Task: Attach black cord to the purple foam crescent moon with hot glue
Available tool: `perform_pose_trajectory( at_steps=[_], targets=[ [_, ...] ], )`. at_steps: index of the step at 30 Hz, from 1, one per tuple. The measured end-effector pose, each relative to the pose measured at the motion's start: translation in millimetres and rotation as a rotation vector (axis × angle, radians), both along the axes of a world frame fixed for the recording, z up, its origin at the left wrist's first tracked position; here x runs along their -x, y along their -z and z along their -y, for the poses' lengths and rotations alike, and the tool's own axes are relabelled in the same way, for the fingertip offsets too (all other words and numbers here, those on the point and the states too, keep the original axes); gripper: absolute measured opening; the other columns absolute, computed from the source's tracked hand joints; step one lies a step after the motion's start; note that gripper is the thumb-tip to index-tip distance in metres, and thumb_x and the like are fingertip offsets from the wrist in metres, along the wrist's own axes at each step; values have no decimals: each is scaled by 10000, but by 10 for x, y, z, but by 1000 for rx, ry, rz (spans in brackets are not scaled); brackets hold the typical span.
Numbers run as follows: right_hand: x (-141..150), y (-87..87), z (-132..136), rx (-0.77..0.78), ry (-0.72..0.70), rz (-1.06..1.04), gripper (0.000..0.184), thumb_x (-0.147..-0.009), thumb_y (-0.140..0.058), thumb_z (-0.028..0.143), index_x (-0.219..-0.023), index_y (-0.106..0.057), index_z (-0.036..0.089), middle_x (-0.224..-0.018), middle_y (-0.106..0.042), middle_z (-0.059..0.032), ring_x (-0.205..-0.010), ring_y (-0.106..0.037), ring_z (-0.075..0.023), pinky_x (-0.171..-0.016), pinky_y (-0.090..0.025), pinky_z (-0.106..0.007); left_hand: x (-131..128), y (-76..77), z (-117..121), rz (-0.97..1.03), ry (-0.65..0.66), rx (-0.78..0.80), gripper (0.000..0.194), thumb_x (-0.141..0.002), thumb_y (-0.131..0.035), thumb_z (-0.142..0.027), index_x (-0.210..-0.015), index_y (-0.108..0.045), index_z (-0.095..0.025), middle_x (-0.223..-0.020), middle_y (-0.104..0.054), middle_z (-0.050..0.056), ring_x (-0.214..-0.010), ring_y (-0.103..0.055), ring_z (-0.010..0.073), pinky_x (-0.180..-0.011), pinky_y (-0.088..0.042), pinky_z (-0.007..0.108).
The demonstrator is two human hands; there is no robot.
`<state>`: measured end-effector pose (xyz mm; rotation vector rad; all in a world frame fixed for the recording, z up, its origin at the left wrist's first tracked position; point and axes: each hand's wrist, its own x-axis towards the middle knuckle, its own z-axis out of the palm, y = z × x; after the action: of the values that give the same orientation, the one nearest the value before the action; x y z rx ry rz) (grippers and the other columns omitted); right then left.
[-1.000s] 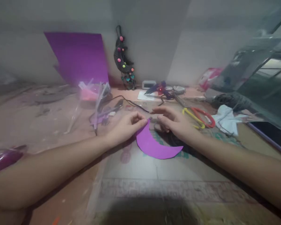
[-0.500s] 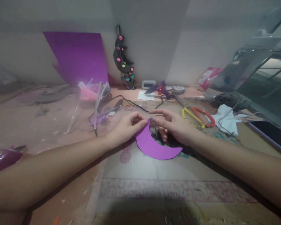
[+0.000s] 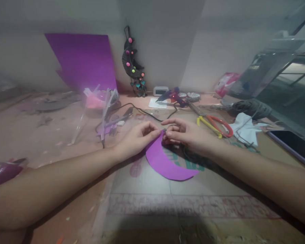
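A purple crescent moon cutout (image 3: 162, 162), apparently paper or foam, is held above the board by its upper tip. My left hand (image 3: 143, 135) pinches that tip from the left, thumb on top. A bit of dark grey yarn (image 3: 164, 130) shows wound at the very tip. My right hand (image 3: 181, 132) is curled just right of the tip, its thumb and fingers closed on the dark yarn, with the index finger reaching over. Part of the strand is hidden under the right hand.
Behind the hands lie a glue gun (image 3: 171, 96), scissors (image 3: 216, 127) with red and yellow handles, and a small white clock (image 3: 161, 90). A decorated dark moon (image 3: 132, 64) hangs on the wall beside a purple sheet (image 3: 86, 61). At right are a yarn bundle (image 3: 251, 108) and a phone (image 3: 292, 145).
My right hand has closed in toward the crescent's upper tip, its fingers curling around the yarn. The crescent's lower end has swung slightly down. My left hand keeps its pinch.
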<state>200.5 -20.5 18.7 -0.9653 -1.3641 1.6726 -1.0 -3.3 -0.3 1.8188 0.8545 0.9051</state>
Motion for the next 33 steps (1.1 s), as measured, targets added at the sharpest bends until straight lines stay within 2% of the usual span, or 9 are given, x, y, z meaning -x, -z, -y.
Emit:
perform_pose_trajectory(
  at_steps=[4, 9, 16, 22, 26, 30, 33],
  targets=[
    [25, 65, 0, -135, 89, 57, 225, -797, -687, 253, -988, -588, 186, -716, -627, 13, -661, -602, -110, -649, -488, -260, -3, 10, -4, 6, -5, 28, 212, -898, -566, -366, -876, -568, -155, -796, -576, -4, -662, -500, 93, -585, -385, 205],
    [46, 97, 23, -202, 154, 74, 226, -776, -700, 309, -935, -586, 195, -719, -620, 20, -594, -574, -104, -546, -433, -241, -4, -12, 15, -11, -22, 37, 226, -896, -566, -379, -861, -561, -156, -769, -560, -15, -639, -484, 88, -581, -385, 205],
    [84, 64, 64, -43, 155, 52, 204, -770, -710, 317, -864, -603, 170, -685, -635, -2, -535, -519, -78, -473, -368, -203, -4, -20, 27, -23, -19, 21, 247, -892, -564, -403, -866, -563, -157, -797, -573, 0, -674, -503, 102, -577, -383, 205],
    [86, 52, 64, -66, 162, 66, 204, -758, -717, 323, -838, -598, 178, -668, -619, 15, -524, -525, -82, -466, -372, -209, -9, -20, 33, -29, -10, 79, 260, -874, -581, -413, -870, -572, -153, -729, -566, -11, -600, -484, 92, -551, -383, 213],
    [75, 56, 51, -86, 153, 64, 203, -756, -714, 306, -876, -614, 177, -685, -611, 19, -529, -510, -79, -464, -359, -213, -20, -17, 36, -11, -8, 107, 242, -867, -594, -394, -863, -579, -153, -691, -562, -27, -564, -474, 80, -553, -391, 213],
    [57, 77, 40, -138, 117, 19, 271, -775, -699, 287, -1014, -633, 176, -707, -594, 17, -619, -540, -98, -527, -393, -228, -21, -12, 25, 24, -4, 97, 240, -868, -596, -394, -860, -582, -154, -708, -561, -24, -571, -465, 77, -549, -379, 208],
    [57, 86, 42, -163, 109, -7, 284, -795, -687, 313, -1038, -615, 185, -711, -591, 17, -644, -549, -108, -566, -417, -243, -15, -24, 19, 27, -3, 98, 240, -868, -595, -390, -850, -572, -151, -686, -541, -26, -558, -452, 77, -533, -367, 208]
  ],
)
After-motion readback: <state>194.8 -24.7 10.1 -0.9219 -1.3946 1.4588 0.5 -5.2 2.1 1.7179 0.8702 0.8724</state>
